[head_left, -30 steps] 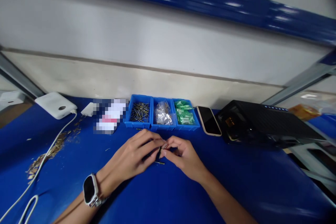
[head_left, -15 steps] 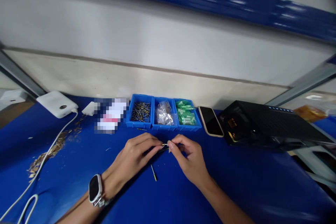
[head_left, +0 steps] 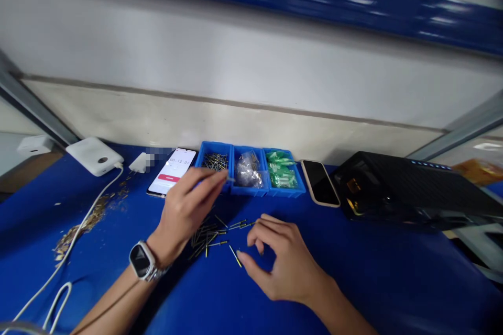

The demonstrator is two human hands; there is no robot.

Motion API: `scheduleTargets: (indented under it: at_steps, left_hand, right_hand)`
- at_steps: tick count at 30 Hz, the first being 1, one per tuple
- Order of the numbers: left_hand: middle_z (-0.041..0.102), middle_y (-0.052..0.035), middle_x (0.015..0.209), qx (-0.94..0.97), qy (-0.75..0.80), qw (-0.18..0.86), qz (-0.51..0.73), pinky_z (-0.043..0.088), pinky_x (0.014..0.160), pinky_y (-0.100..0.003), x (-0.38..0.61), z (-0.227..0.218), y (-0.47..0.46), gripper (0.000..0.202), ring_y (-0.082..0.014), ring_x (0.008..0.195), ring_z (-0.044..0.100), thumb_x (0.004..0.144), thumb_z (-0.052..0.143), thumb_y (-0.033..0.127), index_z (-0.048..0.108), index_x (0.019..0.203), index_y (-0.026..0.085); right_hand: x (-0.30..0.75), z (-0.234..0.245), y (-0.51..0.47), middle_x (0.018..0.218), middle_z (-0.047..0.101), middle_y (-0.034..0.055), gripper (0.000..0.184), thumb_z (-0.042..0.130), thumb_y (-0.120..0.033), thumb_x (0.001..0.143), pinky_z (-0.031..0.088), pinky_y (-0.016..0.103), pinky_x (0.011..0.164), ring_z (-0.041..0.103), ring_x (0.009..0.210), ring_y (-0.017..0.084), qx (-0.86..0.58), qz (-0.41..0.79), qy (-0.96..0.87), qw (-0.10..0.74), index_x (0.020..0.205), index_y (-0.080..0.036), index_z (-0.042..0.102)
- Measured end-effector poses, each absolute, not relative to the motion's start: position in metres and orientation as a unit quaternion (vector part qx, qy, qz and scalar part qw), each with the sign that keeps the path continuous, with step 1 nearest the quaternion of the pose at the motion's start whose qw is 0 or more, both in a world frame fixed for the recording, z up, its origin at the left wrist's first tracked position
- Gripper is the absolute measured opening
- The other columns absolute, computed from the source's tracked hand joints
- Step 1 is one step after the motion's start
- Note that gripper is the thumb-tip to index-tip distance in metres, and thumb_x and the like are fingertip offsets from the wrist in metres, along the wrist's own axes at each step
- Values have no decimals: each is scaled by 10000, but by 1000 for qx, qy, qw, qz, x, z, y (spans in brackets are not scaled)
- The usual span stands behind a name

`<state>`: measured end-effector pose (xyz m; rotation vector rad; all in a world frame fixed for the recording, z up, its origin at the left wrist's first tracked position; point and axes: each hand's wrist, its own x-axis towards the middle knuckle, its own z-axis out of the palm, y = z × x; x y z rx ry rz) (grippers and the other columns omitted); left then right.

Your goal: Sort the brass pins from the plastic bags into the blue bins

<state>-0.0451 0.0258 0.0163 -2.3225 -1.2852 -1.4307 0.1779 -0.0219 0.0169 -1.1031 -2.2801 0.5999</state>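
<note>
My left hand (head_left: 192,201) is raised in front of the left blue bin (head_left: 202,154). Its fingers are pinched together, and a blurred thin metal pin (head_left: 230,179) sticks out from the tips. My right hand (head_left: 283,261) hovers low over the table, thumb and curled fingers apart, holding nothing visible. Near its thumb lies a single pin with a brass-coloured end (head_left: 235,255). Several similar loose pins (head_left: 208,235) lie scattered on the blue table between the hands, partly behind my left wrist. More pins (head_left: 215,161) fill the left bin.
Beside the left bin stand a middle bin with clear plastic bags (head_left: 249,170) and a right bin with green packets (head_left: 281,170). A lit phone (head_left: 173,170), white power bank (head_left: 95,156) with cable, dark phone (head_left: 320,183) and black device (head_left: 393,183) lie around. Debris (head_left: 82,225) lies at left.
My hands have come apart: the left has risen toward the left bin, the right has opened and moved slightly down. Several pins now lie between them, where one lay before.
</note>
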Motion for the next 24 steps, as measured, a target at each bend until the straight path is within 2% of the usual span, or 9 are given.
scheduleTargets:
  at_steps: [2,4,5,7,9,12,16,21,24]
  left_hand:
    - [687,-110,1076,-754,-507,84,-408,539,829,-413,-48,17,39,341,-241,958,632,918,624,145,608,1259,156]
    - [682,-132,1138,-749,-549,90,-359,513,857,-499,-50,16,45,357,-297,1013,617,914,619,175,593,1269,153]
    - [677,-129,1161,-753,-548,86,-353,498,874,-516,-51,15,44,346,-304,1034,610,914,612,179,596,1259,161]
    - [675,-102,1166,-772,-512,60,-373,484,897,-494,-51,13,37,294,-278,1047,606,922,594,174,614,1215,185]
    - [672,-82,1139,-797,-453,11,-400,490,890,-440,-50,12,25,263,-236,1032,608,930,577,157,621,1186,198]
    - [659,-82,1119,-822,-375,-66,-424,506,864,-379,-43,11,10,276,-200,1013,607,923,570,116,614,1186,188]
    - [640,-97,1109,-847,-309,-125,-414,521,859,-352,-34,10,2,324,-192,1011,597,915,594,114,587,1236,158]
    - [650,-80,1063,-864,-302,-159,-370,534,820,-327,-34,8,1,217,-177,963,609,968,552,136,635,1164,183]
    - [687,-65,1000,-832,-335,-201,-394,549,759,-301,-31,2,0,213,-161,872,642,967,575,179,637,1171,195]
  right_hand:
    - [177,12,-24,664,568,-24,150,703,-330,787,446,357,791,632,869,230,-445,223,-849,177,831,-234,596]
    - [175,6,-25,698,609,-14,86,679,-291,806,439,371,837,628,1011,257,-456,226,-851,129,841,-247,614]
    - [174,4,-25,709,622,-12,45,654,-245,815,439,364,837,628,1021,249,-455,226,-853,118,814,-243,610]
    - [173,2,-24,705,635,-16,96,616,-162,813,441,342,816,642,943,216,-451,229,-855,117,747,-226,590]
    - [173,1,-19,684,642,-22,123,619,-137,802,446,317,768,642,813,182,-450,250,-846,143,712,-215,589]
    - [173,0,-9,696,679,-12,83,630,-203,845,454,262,638,619,656,141,-457,363,-781,220,763,-208,641]
    - [173,-2,1,727,729,23,132,651,-308,873,450,223,530,641,615,134,-453,502,-652,342,836,-183,671]
    - [172,-3,-1,724,731,30,153,721,-332,822,403,197,389,526,431,83,-467,496,-594,428,838,-180,705]
    - [170,-3,-5,756,715,29,147,743,-327,809,441,206,394,551,444,91,-467,476,-586,460,862,-191,727]
